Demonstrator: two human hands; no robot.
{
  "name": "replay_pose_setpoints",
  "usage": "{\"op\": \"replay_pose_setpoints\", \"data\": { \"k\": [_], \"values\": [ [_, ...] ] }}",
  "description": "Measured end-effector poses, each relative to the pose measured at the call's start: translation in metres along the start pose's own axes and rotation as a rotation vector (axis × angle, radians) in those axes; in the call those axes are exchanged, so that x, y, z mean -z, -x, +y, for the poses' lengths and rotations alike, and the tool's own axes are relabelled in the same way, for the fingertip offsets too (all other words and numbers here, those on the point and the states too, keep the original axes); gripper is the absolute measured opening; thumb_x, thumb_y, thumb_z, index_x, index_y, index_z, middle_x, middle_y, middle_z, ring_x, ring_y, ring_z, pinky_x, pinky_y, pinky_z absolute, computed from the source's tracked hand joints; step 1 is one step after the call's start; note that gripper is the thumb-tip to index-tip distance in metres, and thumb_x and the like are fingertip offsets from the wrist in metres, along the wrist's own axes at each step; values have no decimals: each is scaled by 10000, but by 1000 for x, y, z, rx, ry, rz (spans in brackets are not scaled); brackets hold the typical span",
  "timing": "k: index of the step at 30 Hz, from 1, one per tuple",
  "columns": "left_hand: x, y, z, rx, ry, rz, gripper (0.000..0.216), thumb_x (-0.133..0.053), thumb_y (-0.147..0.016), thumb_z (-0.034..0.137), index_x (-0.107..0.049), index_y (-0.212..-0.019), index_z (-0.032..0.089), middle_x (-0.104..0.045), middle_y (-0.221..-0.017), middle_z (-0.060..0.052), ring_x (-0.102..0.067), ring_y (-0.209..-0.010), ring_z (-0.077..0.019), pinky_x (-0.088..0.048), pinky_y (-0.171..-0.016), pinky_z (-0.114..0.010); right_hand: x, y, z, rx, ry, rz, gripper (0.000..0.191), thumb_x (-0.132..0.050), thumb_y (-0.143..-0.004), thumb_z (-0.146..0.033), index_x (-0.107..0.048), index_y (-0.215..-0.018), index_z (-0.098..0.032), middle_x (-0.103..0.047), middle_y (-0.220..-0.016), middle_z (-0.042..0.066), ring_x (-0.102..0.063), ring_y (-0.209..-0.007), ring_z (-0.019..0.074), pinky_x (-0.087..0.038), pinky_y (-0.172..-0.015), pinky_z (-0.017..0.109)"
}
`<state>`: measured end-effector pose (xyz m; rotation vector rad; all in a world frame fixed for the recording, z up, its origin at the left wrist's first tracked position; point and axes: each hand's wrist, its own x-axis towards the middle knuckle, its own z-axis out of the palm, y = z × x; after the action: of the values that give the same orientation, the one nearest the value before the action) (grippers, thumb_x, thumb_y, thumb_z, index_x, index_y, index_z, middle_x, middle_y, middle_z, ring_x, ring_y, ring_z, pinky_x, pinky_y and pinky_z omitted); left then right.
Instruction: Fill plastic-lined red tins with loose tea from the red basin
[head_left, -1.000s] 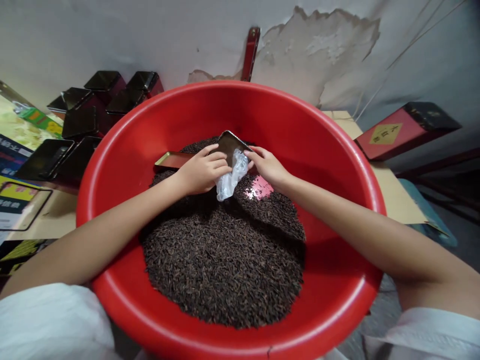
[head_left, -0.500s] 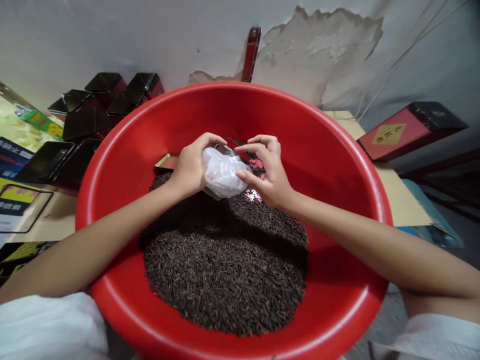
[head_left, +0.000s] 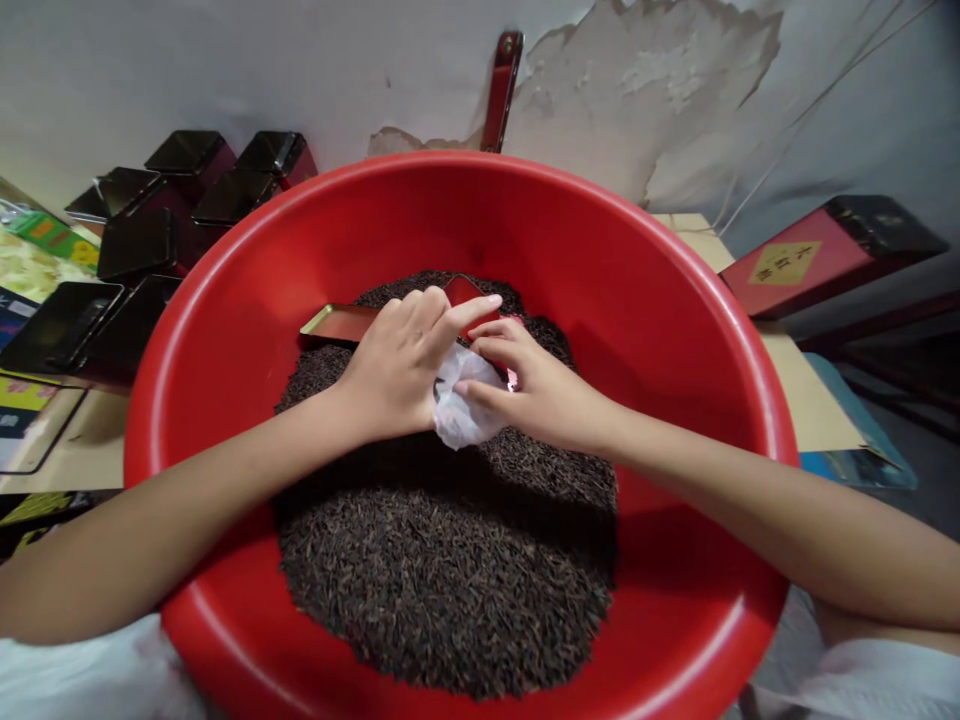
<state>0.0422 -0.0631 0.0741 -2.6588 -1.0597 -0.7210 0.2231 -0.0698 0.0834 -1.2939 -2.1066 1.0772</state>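
A thin white plastic bag (head_left: 466, 418) is bunched up between my two hands over a heap of dark dry tea leaves (head_left: 450, 570). My left hand (head_left: 405, 360) is closed against the bag's left side, its index finger reaching across toward the right and its thumb hidden. From the right, my right hand (head_left: 529, 385) pinches the bag with thumb and bent fingers. Just behind the hands a red tin (head_left: 463, 292) shows in part; how it sits under the bag is hidden. A gold-rimmed tin lid (head_left: 341, 322) lies on the leaves left of my left hand.
The large red basin (head_left: 637, 270) surrounds the tea and both hands. Several dark-topped red tins (head_left: 187, 155) stand beyond its left rim. Another red tin (head_left: 817, 255) with a yellow label leans at the right on cardboard (head_left: 806, 390). A narrow red piece (head_left: 501, 95) rests against the peeling wall.
My left hand has turned palm-down, its index finger now across the top. The bag has come nearer and slightly right, looking more crumpled. My right hand has lowered and closed on it.
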Motion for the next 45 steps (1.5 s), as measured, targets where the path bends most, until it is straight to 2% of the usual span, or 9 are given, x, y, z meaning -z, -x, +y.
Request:
{"op": "replay_pose_setpoints", "data": {
  "k": [10,15,23,30,32,34,38,42,45],
  "values": [
    [-30,14,-35,149,11,192,940,-625,-569,791,-346,-1272,232,-468,-1140,-130,-452,-1084,-291,-395,-956,-446,5,-26,26,-138,-473,356,127,-515,-839,-331,-502,-831,-205,-541,-816,11,-530,-754,129,-456,-717,292],
    [-29,17,-16,-81,-121,222,482,-603,-807,490,-445,-1228,314,-560,-1135,-46,-510,-1051,-248,-345,-965,-421,5,-29,28,-196,-561,494,292,-357,-922,-422,-492,-1073,-211,-594,-999,66,-577,-934,173,-491,-771,308],
    [-13,2,-1,320,1,97,271,-511,-880,348,-576,-1112,224,-648,-983,-59,-515,-952,-257,-378,-823,-423,3,-35,34,-340,-715,552,581,-147,-946,-531,-490,-1236,-162,-600,-1141,124,-578,-1102,212,-507,-857,353],
    [-8,13,-15,-331,16,522,148,-572,-858,247,-594,-957,355,-577,-744,60,-540,-812,-141,-396,-814,-316,13,-54,50,-468,-816,600,469,-314,-940,-455,-557,-1159,-120,-638,-1098,123,-617,-1029,206,-521,-858,344],
    [-19,19,-23,-363,119,547,234,-608,-837,376,-541,-1051,442,-564,-837,66,-554,-875,-148,-416,-860,-317,15,-58,56,-426,-823,625,491,-349,-915,-506,-585,-1104,-120,-646,-1071,119,-623,-1011,209,-520,-857,352],
    [-34,23,-31,-187,213,520,581,-667,-711,606,-413,-1208,447,-538,-1035,25,-533,-1032,-222,-418,-943,-394,17,-61,61,-377,-823,653,511,-354,-900,-543,-595,-1059,-122,-639,-1076,117,-619,-1021,209,-516,-862,344],
    [-71,30,-36,145,192,327,1197,-655,-469,817,-133,-1379,240,-319,-1348,-176,-335,-1278,-386,-330,-1059,-555,22,-64,68,-297,-726,684,491,-306,-902,-546,-575,-1022,-152,-611,-1089,109,-588,-1079,221,-499,-884,360],
    [-101,38,-25,246,276,111,1032,-682,-581,722,-276,-1335,146,-343,-1359,-224,-328,-1291,-413,-305,-1068,-604,29,-53,57,-83,-349,933,316,-372,-867,-396,-466,-1066,-170,-497,-1131,116,-507,-1152,216,-416,-985,417],
    [-108,40,-19,299,363,102,817,-676,-702,577,-339,-1314,154,-405,-1339,-183,-370,-1281,-364,-351,-1064,-561,30,-31,35,521,28,1100,230,-467,-797,-264,-443,-1017,-204,-436,-1114,80,-453,-1153,192,-378,-1020,399]
  ]
}}
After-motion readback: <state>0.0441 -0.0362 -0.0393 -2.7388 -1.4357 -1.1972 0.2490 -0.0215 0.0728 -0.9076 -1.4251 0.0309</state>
